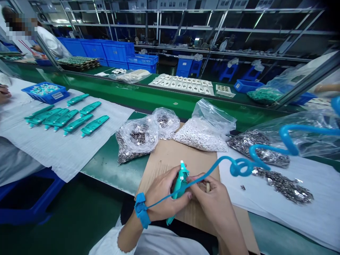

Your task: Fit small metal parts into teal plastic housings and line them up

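Note:
My left hand (162,193), with a blue wrist strap (142,210) on it, is wrapped round a teal plastic housing (181,181) with a white tip. The housing points away from me, tilted upward, above a sheet of brown cardboard (186,156). At its right side, the fingers of my right hand (214,203) are pinched together against the upper part. Whatever they hold is too small or hidden to make out. A beige finger cot (208,187) shows on one right finger. From the strap a blue coiled cord (240,166) runs across in front of my right hand.
Bags of small metal parts (138,138) and a bag of white parts (203,132) stand behind the cardboard. Loose metal pieces (289,187) lie on white paper at right. Several teal housings (94,124) and a blue bin (46,92) are at left, near another person's hand (4,94).

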Action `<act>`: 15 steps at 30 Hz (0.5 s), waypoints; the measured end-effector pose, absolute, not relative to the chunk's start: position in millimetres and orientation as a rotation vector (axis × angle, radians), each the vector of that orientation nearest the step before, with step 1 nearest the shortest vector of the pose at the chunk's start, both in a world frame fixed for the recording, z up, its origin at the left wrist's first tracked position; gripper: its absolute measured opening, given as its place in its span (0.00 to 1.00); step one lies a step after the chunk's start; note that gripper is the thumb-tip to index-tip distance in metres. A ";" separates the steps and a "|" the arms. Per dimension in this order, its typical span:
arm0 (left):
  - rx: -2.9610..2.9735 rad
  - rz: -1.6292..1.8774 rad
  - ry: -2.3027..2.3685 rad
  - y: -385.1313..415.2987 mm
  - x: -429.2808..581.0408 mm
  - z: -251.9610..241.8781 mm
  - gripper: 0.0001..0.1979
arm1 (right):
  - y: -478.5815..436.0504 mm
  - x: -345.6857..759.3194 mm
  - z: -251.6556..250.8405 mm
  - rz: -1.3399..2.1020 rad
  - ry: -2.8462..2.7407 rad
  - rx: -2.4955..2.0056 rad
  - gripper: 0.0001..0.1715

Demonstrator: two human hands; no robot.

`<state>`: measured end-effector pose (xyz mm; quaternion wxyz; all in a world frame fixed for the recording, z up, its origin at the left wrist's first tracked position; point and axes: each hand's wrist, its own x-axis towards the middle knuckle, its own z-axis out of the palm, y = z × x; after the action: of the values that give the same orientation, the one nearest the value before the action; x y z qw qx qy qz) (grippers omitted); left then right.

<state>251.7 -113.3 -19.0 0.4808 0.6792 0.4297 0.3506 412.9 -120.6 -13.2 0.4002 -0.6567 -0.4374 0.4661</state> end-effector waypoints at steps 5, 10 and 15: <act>1.691 0.850 1.047 -114.0 251.8 -17.5 0.29 | -118.1 409.1 -10.8 1.281 -1.036 -1.611 0.17; 1.723 0.843 1.024 -112.9 252.2 -17.3 0.29 | -117.6 401.4 -6.1 1.290 -0.989 -1.618 0.18; 1.720 0.850 0.991 -111.9 252.3 -16.5 0.27 | -119.8 399.4 -8.4 1.197 -1.067 -1.626 0.16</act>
<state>252.3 -111.9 -16.5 0.4715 0.7025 0.4047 0.3470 399.4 -119.8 -8.4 0.4159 -0.6476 -0.4249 0.4766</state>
